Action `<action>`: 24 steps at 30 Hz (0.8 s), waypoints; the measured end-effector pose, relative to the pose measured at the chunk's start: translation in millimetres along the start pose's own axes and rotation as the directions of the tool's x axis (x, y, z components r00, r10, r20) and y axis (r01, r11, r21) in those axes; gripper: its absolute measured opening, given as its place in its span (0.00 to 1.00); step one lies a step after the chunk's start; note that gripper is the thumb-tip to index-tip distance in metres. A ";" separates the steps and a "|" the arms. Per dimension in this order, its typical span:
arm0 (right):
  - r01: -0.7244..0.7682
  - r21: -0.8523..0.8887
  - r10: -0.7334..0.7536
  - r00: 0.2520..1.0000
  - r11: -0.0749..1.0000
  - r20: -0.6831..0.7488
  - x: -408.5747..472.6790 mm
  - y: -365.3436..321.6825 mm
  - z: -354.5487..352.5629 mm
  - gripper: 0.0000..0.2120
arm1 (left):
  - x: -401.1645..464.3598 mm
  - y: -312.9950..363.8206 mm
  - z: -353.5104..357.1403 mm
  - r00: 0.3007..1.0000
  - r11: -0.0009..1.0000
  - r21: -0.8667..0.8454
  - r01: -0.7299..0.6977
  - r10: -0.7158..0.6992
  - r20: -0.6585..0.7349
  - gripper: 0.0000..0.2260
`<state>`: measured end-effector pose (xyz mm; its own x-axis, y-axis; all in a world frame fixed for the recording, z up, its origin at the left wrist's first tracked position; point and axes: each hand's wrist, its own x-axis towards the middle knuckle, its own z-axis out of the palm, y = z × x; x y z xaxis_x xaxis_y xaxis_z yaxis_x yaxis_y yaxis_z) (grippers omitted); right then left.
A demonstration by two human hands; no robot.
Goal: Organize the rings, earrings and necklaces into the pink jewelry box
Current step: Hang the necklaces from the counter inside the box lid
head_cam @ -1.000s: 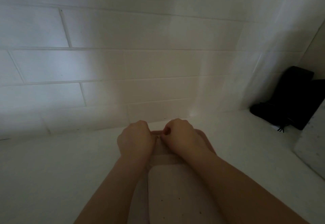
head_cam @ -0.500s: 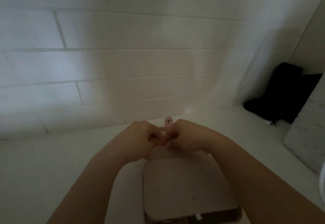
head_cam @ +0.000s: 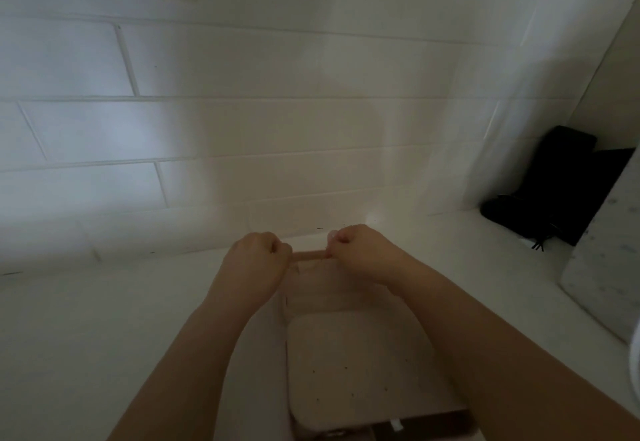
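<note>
Nearest you, between your forearms, lies the pale pink padded panel (head_cam: 360, 368) of the pink jewelry box (head_cam: 349, 288), pricked with small dark holes. It sits flat, below and behind both fists. Whether any earrings are seated in those holes is too dim to tell. No loose rings or necklaces show in this view.

Further out, your left hand (head_cam: 256, 260) and right hand (head_cam: 360, 250) sit at the far edge of the box. Both are fisted, knuckles up, wrists roughly level, forearms converging from the near corners. A short pink strip or bar (head_cam: 308, 255) of the box runs between them, and each hand appears to pinch one end. The grip itself is hidden under the curled fingers, so exactly what is caught there cannot be read.

Judgement: you are spreading or opening a part at the box's far side. Pull evenly with both hands, outward along the strip's own line. Keep your wrists low so the box does not lift off the white countertop (head_cam: 104, 336). Ease off if it resists; the soft covering looks likely to crease or tear.

Beyond your hands, the white brick wall (head_cam: 277, 129) stands close. Well off beyond the right hand, a black pouch-like object (head_cam: 554, 191) leans in the corner, beside a white speckled slab (head_cam: 609, 253).
</note>
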<state>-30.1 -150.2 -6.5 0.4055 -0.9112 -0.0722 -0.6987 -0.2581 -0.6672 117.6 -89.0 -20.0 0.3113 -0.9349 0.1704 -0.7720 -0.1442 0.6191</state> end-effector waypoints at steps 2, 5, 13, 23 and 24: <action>-0.016 -0.053 0.015 1.000 0.998 -0.019 6.1 1.3 5.5 0.09 | 1.5 -5.6 6.3 0.999 0.999 0.044 0.022 -0.021 -0.032 0.11; 0.000 -0.099 -0.004 0.999 0.995 -0.042 7.6 -2.9 10.3 0.06 | 2.4 -9.5 10.5 0.996 0.996 0.078 0.049 -0.042 -0.083 0.12; -0.144 -0.144 0.132 0.987 0.979 -0.092 18.3 -12.1 20.0 0.24 | 14.0 -9.9 23.4 0.990 0.979 0.170 0.110 -0.092 -0.110 0.20; -0.234 -0.254 0.230 0.972 0.939 -0.043 25.0 -17.9 19.3 0.19 | 17.0 -4.8 22.5 0.990 0.974 0.177 0.143 -0.137 -0.044 0.16; -0.229 -0.259 0.229 0.973 0.938 -0.030 23.3 -17.5 17.8 0.17 | 14.9 -4.5 20.8 0.990 0.976 0.169 0.140 -0.137 -0.032 0.14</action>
<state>2.0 -161.1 -9.7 0.2168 -0.9555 -0.2002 -0.9010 -0.1169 -0.4178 114.2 -109.0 -36.3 0.4317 -0.8954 0.1089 -0.8034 -0.3267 0.4979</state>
